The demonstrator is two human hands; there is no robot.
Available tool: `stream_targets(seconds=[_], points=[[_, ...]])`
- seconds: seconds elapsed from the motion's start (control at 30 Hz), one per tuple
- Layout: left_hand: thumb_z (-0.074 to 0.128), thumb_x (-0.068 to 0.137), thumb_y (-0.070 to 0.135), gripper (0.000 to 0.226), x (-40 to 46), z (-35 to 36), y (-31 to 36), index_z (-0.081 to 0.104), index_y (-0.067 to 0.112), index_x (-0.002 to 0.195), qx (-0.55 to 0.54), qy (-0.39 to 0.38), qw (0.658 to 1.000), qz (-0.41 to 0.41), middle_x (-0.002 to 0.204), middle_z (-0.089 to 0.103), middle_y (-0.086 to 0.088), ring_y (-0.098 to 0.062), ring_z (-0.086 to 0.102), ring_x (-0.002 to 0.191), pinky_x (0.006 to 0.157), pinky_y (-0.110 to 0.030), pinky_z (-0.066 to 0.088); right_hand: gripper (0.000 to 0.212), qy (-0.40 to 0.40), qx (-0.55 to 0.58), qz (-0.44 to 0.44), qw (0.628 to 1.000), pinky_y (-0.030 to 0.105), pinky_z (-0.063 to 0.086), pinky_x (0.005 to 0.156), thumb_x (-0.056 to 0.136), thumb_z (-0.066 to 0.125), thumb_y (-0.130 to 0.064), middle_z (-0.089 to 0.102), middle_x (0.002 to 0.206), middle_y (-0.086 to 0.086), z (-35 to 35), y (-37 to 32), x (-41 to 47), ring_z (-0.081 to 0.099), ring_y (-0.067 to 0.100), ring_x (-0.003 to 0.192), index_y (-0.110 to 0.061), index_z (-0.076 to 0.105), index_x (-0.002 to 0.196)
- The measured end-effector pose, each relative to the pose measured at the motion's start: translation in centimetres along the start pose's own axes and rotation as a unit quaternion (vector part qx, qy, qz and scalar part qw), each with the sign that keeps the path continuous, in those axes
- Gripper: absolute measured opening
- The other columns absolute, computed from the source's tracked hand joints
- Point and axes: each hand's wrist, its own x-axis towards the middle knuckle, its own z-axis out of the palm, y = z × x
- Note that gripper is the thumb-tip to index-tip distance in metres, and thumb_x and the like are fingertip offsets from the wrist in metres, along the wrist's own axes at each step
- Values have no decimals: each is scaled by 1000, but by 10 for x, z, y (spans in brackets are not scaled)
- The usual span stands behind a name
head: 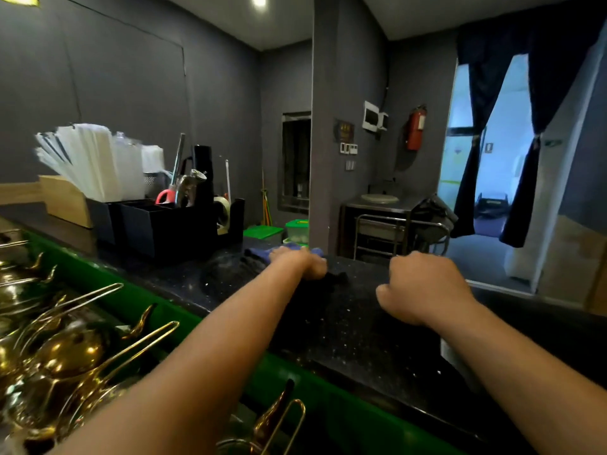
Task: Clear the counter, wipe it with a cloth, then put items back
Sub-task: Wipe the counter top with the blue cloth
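The dark speckled counter [361, 323] runs from left to right in front of me. My left hand [300, 265] is closed, knuckles up, on a dark cloth [333, 280] that lies crumpled on the counter under my forearm. A blue cloth [289, 248] shows just beyond that hand, touching its far side. My right hand [423, 287] is a closed fist hovering low over the counter to the right, and nothing shows in it.
A black organiser [164, 231] with scissors, tools, a tape roll and white straws stands on the counter at the left, beside a wooden box [65, 200]. A green tub [230, 339] of gold teapots sits below the near edge. A steel trolley [394, 231] stands beyond.
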Motion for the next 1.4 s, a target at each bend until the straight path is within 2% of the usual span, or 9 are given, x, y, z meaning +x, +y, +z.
stream_targets(seconds=[0.1,0.23,0.33,0.47,0.6,0.8,1.0,1.23,1.4], points=[[25,91,60,62,-8,-1,49,38,36,147,20,-6,982,190,155,37,-13,-37,37,139,114,-63,25,26,1,19,27,999,33,40,66,88,49,-38,48,74,-1,0,5,4,49,21,68,-23,41,69],[17,96,55,68,-30,1,78,28,24,155,29,-13,943,332,162,24,-14,-33,23,148,121,-49,15,15,23,59,68,996,29,31,55,88,53,-27,47,70,-1,1,15,-3,40,13,59,-21,50,75],[28,108,38,46,-6,-2,57,37,22,150,-49,-36,962,268,155,37,-13,-29,37,141,117,-41,23,16,24,87,81,993,29,36,57,86,55,-23,53,70,1,1,22,-8,46,16,59,-19,56,70],[22,78,63,56,68,4,32,43,50,129,-49,-48,984,162,154,41,-5,-34,41,138,116,-59,21,13,33,123,86,988,31,42,64,84,56,-20,59,74,2,9,28,-6,53,22,68,-18,63,73],[29,98,54,49,22,4,51,49,31,136,-83,-13,969,232,146,49,-12,-30,46,134,116,-48,27,10,47,134,102,985,32,40,69,86,57,-21,58,81,6,10,31,3,51,28,74,-18,67,85],[33,109,26,50,-42,7,77,28,9,155,-64,-26,939,337,163,24,-11,-22,21,149,110,-21,13,15,56,181,162,968,31,38,66,89,60,-24,61,89,9,16,38,8,48,28,75,-13,70,94],[24,106,48,54,-36,-2,89,21,33,157,-23,0,971,238,162,26,-10,-35,26,147,120,-54,15,26,-3,162,275,948,37,47,79,95,55,-28,59,105,10,30,53,1,55,28,92,-13,61,116],[22,111,31,51,-70,13,102,15,19,160,66,15,940,334,167,-3,-2,-22,-4,153,110,-24,-9,28,19,173,367,914,47,45,101,96,58,-29,61,120,14,36,64,16,57,33,113,-13,60,119],[19,107,46,55,-70,11,109,11,29,159,30,12,962,271,167,0,-10,-34,1,153,123,-50,3,35,50,195,416,887,55,35,109,96,58,-31,53,133,15,31,92,5,46,37,127,-12,57,125]])
